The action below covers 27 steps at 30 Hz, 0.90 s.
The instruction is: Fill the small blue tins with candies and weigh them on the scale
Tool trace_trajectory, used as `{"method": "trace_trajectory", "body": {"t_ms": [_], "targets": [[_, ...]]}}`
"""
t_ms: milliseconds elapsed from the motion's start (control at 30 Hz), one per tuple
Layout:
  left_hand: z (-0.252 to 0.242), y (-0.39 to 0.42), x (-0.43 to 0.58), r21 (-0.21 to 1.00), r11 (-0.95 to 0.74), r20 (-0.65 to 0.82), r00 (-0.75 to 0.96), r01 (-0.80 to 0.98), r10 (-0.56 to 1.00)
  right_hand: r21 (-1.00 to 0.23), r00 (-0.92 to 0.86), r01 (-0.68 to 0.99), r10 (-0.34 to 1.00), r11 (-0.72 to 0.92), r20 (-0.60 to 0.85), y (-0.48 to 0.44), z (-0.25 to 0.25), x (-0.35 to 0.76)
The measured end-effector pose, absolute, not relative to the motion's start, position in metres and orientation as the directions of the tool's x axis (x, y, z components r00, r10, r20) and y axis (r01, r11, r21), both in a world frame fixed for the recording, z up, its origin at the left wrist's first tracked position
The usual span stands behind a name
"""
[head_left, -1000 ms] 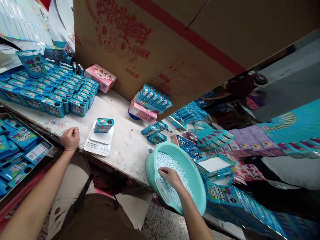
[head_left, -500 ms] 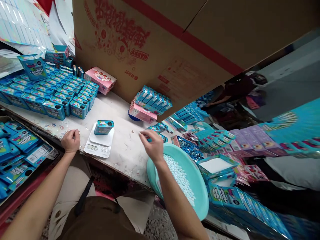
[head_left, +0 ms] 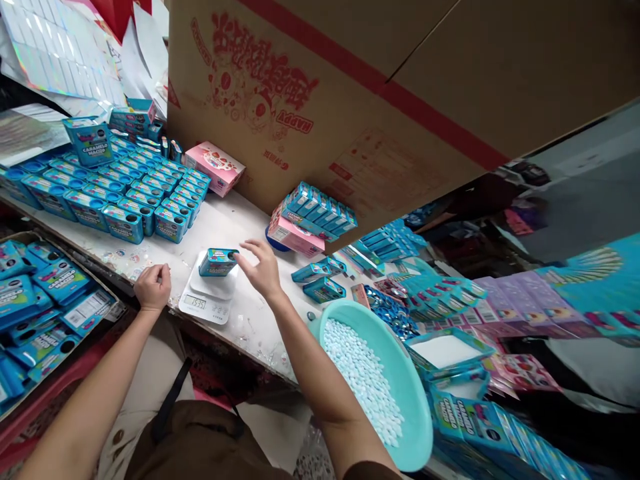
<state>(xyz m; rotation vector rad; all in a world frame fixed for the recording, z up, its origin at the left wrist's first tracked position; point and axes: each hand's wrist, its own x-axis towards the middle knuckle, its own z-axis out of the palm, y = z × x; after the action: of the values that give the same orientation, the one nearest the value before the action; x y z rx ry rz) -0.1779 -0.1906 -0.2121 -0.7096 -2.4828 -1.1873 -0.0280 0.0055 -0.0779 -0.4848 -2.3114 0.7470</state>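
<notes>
- my right hand [head_left: 261,270]: fingers parted, at the right end of the blue tin [head_left: 215,265]; contact: i cannot tell.
- blue tin: on the white scale [head_left: 207,310].
- my left hand [head_left: 153,287]: fingers curled closed, beside the scale.
- turquoise bowl [head_left: 417,427]: pale candies [head_left: 365,373] inside, right of the scale.

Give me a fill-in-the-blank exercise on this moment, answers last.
The right hand is nearest the small blue box, standing on a white digital ____.
The turquoise tub stands to the person's ____.
The upright blue carton on the left reads CARAMELO ____.
The English word printed in red on the cardboard is ____.

Missing words: scale; right; MACIZO; HAPPY.
</notes>
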Motion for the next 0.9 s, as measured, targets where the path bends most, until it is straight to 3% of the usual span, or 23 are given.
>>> {"method": "trace_trajectory", "body": {"t_ms": [233, 467, 700, 900], "targets": [[-0.215, -0.190, -0.178, 0.652, 0.535, 0.429, -0.843, 0.537, 0.323, -0.754, -0.611, 0.230, 0.694, 0.615, 0.380, 0.000, -0.080, 0.035], [-0.212, -0.187, -0.179, 0.651, 0.540, 0.422, -0.846, 0.534, 0.327, -0.808, -0.496, 0.386, 0.839, 0.445, 0.225, -0.014, -0.129, 0.083], [-0.209, -0.186, -0.181, 0.644, 0.553, 0.423, -0.848, 0.529, 0.319, -0.863, -0.414, 0.423, 0.906, 0.275, 0.085, -0.045, -0.177, 0.108], [-0.209, -0.185, -0.183, 0.642, 0.553, 0.433, -0.846, 0.531, 0.311, -0.862, -0.428, 0.416, 0.899, 0.291, 0.097, -0.051, -0.185, 0.105]]}}
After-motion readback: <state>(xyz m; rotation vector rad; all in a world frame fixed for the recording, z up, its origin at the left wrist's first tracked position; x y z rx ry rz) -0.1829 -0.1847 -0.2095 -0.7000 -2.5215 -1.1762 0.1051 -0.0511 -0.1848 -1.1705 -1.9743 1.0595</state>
